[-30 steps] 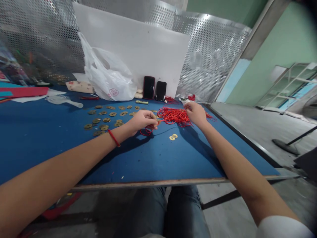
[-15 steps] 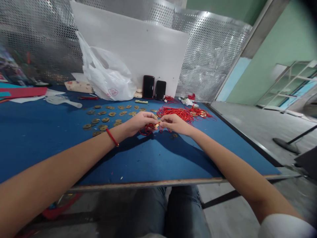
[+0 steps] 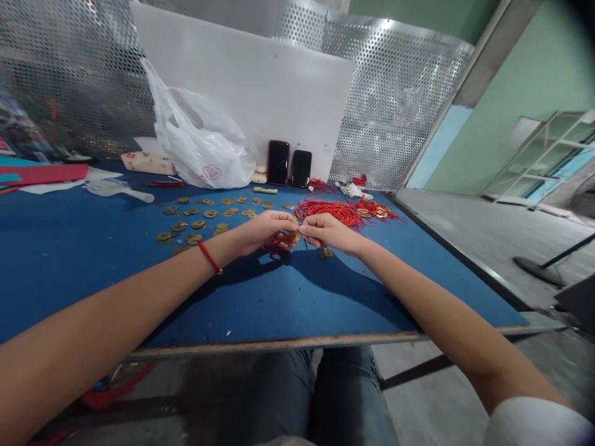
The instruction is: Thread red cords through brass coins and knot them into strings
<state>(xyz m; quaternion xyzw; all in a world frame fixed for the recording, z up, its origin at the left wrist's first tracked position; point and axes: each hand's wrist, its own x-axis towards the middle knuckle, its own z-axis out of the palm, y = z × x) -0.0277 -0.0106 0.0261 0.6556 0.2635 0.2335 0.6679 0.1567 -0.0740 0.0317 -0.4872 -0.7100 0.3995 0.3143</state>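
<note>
Blue tabletop [image 3: 279, 303] stretches from front edge [image 3: 288, 342] to left hand [image 3: 269, 230], pinching coin [image 3: 295, 236] and red cord [image 3: 272, 250]; right hand [image 3: 328, 233] just beside, fingers narrowed, hold unclear.

This looks to me like a small craft workshop, with its bare grey floor [image 3: 458, 248], perforated metal sheets [image 3: 404, 105] and a pale rack [image 3: 542, 158] by the green wall [image 3: 525, 80]. Loose coins [image 3: 198, 224] and heaped red cord [image 3: 330, 212] lie over the blue worktable [image 3: 279, 303].
</note>
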